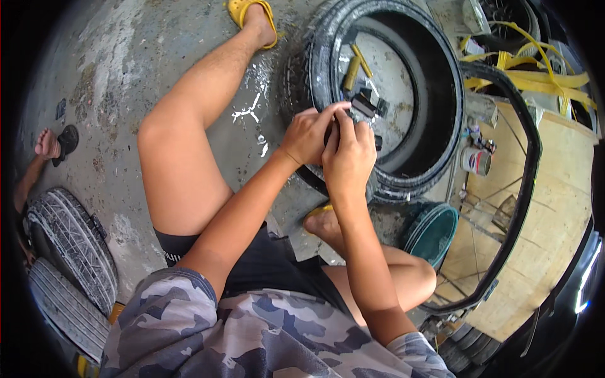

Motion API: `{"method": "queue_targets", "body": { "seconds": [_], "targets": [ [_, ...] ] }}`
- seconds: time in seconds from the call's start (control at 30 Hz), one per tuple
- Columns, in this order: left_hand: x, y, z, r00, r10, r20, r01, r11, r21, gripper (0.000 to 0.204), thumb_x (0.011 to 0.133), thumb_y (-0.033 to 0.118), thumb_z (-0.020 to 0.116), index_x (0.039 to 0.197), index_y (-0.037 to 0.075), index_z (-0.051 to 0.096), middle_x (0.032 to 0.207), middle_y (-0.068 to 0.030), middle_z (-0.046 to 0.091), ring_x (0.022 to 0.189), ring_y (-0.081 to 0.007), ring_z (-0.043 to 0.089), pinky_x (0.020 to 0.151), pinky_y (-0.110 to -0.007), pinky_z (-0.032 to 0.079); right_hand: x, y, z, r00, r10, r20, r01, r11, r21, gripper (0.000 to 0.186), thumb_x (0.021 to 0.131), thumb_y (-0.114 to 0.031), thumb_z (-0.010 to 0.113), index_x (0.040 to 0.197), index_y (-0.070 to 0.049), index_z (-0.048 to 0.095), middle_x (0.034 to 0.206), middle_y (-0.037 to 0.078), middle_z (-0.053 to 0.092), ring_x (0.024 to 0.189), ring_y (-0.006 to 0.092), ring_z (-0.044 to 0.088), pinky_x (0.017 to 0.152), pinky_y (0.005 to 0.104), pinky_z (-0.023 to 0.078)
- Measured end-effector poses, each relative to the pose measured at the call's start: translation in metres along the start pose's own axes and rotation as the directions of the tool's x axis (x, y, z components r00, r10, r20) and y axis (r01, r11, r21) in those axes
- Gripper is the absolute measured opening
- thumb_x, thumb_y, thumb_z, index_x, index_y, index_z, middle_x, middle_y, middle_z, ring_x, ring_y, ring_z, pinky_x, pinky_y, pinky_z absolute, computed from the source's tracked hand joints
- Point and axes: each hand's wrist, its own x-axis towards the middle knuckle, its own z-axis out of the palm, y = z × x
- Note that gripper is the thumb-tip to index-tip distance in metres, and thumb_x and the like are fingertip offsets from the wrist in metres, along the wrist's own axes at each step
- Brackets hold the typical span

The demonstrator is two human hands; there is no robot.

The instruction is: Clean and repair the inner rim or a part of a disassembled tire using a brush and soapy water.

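My left hand (307, 135) and my right hand (354, 148) meet over the near edge of a large black tire (296, 75). The fingers of both are curled closely around something small and dark, mostly hidden between them. On the floor inside the tire's ring lie a brass-coloured cylinder (351, 74), a thin yellow stick (361, 60) and a black block (363, 104), just beyond my fingertips. A bit of something black (378, 142) shows at the right side of my right hand.
A teal bucket (433, 234) stands right of my bent knee. Farther right are a black frame (530, 170), a pale board (554, 233), a white can (475, 162) and yellow straps (548, 80). Tires (79, 242) lean at lower left, near another person's foot (47, 143). Wet patches mark the floor.
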Motion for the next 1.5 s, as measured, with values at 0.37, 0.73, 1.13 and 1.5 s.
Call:
{"method": "queue_targets", "body": {
  "seconds": [0.37, 0.73, 1.13, 1.5],
  "targets": [
    [-0.001, -0.003, -0.001, 0.995, 0.039, 0.092, -0.048, 0.994, 0.097, 0.039, 0.055, 0.032, 0.080, 0.076, 0.011, 0.057, 0.071, -0.0056, 0.063, 0.067, -0.0270, 0.065, 0.067, -0.037, 0.048, 0.009, 0.011, -0.001, 0.999, 0.036, -0.022, -0.038, 0.998, -0.057, 0.028, 0.086, -0.003, 0.064, 0.113, -0.002, 0.067, 0.082, 0.017, 0.057, 0.080, 0.0350, 0.057, 0.070, 0.0452, 0.047],
    [0.002, 0.005, -0.005, 0.992, 0.079, 0.093, -0.088, 0.991, 0.101, 0.038, 0.056, 0.034, 0.079, 0.074, 0.010, 0.055, 0.069, -0.0066, 0.062, 0.066, -0.0272, 0.063, 0.064, -0.037, 0.046, -0.013, 0.014, -0.017, 0.980, 0.108, -0.169, -0.117, 0.992, -0.040, 0.028, 0.085, -0.001, 0.066, 0.113, -0.004, 0.068, 0.079, 0.015, 0.057, 0.071, 0.0339, 0.057, 0.065, 0.0415, 0.048],
    [0.006, -0.003, -0.015, 0.991, 0.085, 0.101, -0.107, 0.966, 0.236, 0.044, 0.050, 0.034, 0.081, 0.078, 0.010, 0.057, 0.072, -0.0068, 0.063, 0.070, -0.0293, 0.064, 0.067, -0.039, 0.047, -0.020, 0.023, -0.030, 0.965, 0.218, -0.149, -0.200, 0.972, 0.125, 0.022, 0.089, -0.007, 0.064, 0.110, -0.002, 0.067, 0.095, 0.019, 0.066, 0.086, 0.0382, 0.063, 0.076, 0.0404, 0.050],
    [-0.001, 0.003, -0.008, 0.991, 0.081, 0.110, -0.097, 0.984, 0.147, 0.043, 0.048, 0.031, 0.081, 0.076, 0.010, 0.055, 0.070, -0.0061, 0.062, 0.069, -0.0284, 0.064, 0.066, -0.037, 0.046, -0.037, 0.032, -0.036, 0.955, 0.251, -0.157, -0.215, 0.953, 0.216, 0.023, 0.089, 0.000, 0.064, 0.111, -0.001, 0.067, 0.087, 0.017, 0.063, 0.076, 0.0331, 0.061, 0.073, 0.0393, 0.049]
  ]
}}
